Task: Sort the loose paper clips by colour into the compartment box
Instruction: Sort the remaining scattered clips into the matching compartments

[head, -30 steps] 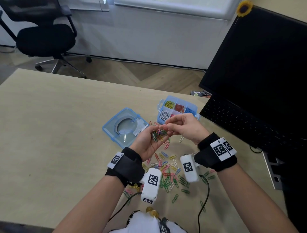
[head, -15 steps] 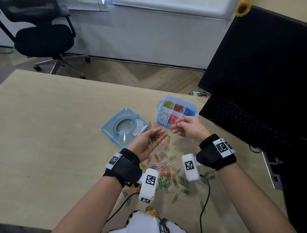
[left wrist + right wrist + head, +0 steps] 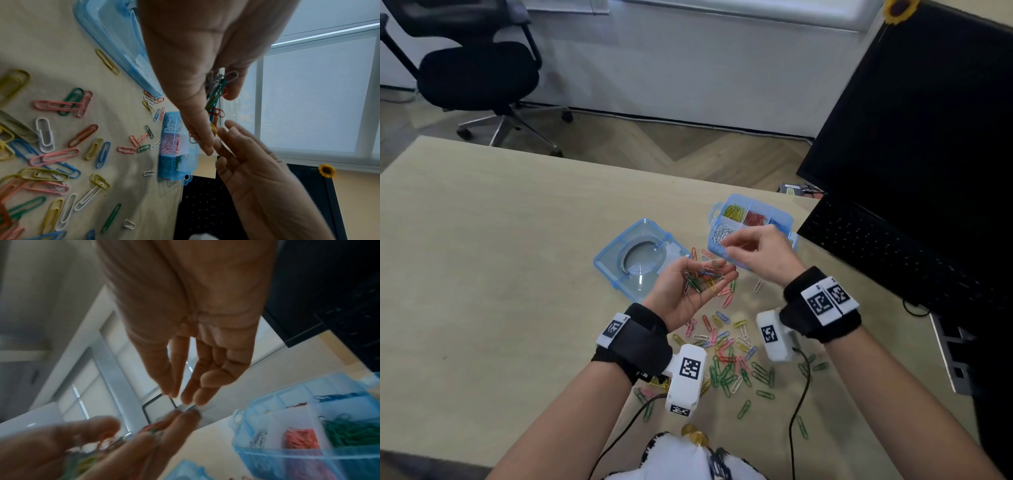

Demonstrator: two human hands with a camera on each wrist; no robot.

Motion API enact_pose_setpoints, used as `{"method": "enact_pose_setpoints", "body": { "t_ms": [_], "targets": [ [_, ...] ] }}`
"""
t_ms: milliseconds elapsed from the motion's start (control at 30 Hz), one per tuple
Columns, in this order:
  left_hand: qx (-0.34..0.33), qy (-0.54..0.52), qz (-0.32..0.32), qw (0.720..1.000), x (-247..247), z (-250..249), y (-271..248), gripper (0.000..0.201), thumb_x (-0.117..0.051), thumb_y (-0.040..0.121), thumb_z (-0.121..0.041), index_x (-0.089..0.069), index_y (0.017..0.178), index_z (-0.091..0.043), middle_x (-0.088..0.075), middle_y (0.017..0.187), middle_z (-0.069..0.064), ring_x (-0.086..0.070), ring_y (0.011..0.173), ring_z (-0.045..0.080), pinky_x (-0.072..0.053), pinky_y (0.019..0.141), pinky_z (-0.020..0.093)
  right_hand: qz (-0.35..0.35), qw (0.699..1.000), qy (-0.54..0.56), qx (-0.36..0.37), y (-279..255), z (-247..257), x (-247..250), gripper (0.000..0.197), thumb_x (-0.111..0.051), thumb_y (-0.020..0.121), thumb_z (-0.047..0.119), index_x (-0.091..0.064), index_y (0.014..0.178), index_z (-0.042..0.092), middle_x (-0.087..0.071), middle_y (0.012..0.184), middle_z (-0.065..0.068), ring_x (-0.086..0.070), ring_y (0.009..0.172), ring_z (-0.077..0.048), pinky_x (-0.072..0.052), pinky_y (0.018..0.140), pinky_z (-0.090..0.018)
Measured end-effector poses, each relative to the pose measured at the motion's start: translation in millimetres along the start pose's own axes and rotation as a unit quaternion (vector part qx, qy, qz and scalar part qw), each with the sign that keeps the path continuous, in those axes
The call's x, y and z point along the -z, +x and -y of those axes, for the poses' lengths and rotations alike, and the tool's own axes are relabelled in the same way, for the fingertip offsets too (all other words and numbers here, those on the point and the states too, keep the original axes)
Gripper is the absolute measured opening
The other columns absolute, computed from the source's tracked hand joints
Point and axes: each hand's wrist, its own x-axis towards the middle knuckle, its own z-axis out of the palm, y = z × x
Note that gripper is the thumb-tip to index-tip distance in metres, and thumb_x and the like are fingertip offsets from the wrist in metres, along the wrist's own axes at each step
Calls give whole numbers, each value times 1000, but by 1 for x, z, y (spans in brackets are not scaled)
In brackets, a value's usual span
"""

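Note:
My left hand point(image 3: 705, 274) lies palm up above the desk, fingers curled round a bunch of mixed paper clips point(image 3: 216, 92). My right hand point(image 3: 736, 246) hovers just beyond it over the front of the blue compartment box point(image 3: 756, 202). Its fingers point(image 3: 191, 395) are nearly straight and hold nothing. The box holds yellow point(image 3: 734, 210), red, blue and white clips. The right wrist view also shows pink point(image 3: 300, 439) and green ones. Several loose clips point(image 3: 726, 349) of all colours lie on the desk between my wrists.
The box's blue lid point(image 3: 619, 270) lies upside down left of the box. A black keyboard point(image 3: 893, 250) and monitor point(image 3: 928, 120) fill the right side. Two cables point(image 3: 801, 394) cross the clips. An office chair point(image 3: 479, 68) stands beyond the desk.
My right hand left the left palm, where it was pinching, went over the box, and its fingers now stand apart. The left hand drew back slightly with its clips.

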Motion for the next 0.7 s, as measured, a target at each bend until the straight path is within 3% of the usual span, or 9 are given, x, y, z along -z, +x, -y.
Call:
{"method": "enact_pose_setpoints", "body": {
  "t_ms": [100,167,300,367,467,567,700],
  "targets": [
    [3,17,5,1000,0,1,-2,50,-41,70,-4,-53,114,15,-62,113,29,-67,97,33,-55,88,39,20,996,-67,47,-17,7,-9,19,-77,78,23,-76,96,18,-63,81,12,-62,73,-8,-48,68,-19],
    [10,13,7,1000,0,2,-3,46,-39,69,-4,-56,108,13,-64,107,28,-68,90,31,-55,85,39,11,992,-112,61,-20,8,-13,20,-77,78,22,-75,98,20,-56,83,9,-54,71,-7,-42,68,-18],
    [12,43,-7,999,0,5,-2,37,-38,74,-2,-59,100,14,-66,99,27,-68,85,31,-56,81,37,25,992,-110,48,-22,8,-12,15,-76,78,12,-75,91,18,-60,79,9,-53,66,0,-40,62,-8],
    [14,65,-20,998,2,5,0,35,-38,84,-1,-57,108,15,-64,103,27,-69,85,31,-56,83,37,43,996,-78,30,-21,7,-10,16,-75,77,6,-72,86,18,-66,76,7,-58,66,0,-46,63,-9],
    [20,82,-22,996,4,4,1,34,-40,89,-2,-55,114,15,-62,109,28,-69,90,34,-54,86,38,57,998,-5,0,-19,4,-8,21,-73,79,2,-64,86,20,-66,78,1,-67,74,-13,-58,71,-27],
    [23,65,-2,998,4,4,0,38,-36,89,-1,-53,117,19,-61,115,32,-64,104,40,-53,90,39,74,994,82,-24,-19,3,-4,12,-62,88,0,-65,96,9,-63,77,3,-63,67,-3,-50,58,-14],
    [29,56,5,998,5,3,1,43,-35,90,-3,-49,124,20,-57,122,35,-60,112,42,-48,97,41,98,967,225,-64,-21,-2,3,15,-55,91,-5,-67,92,4,-69,74,-5,-60,61,-8,-49,55,-14]
  ]
}}
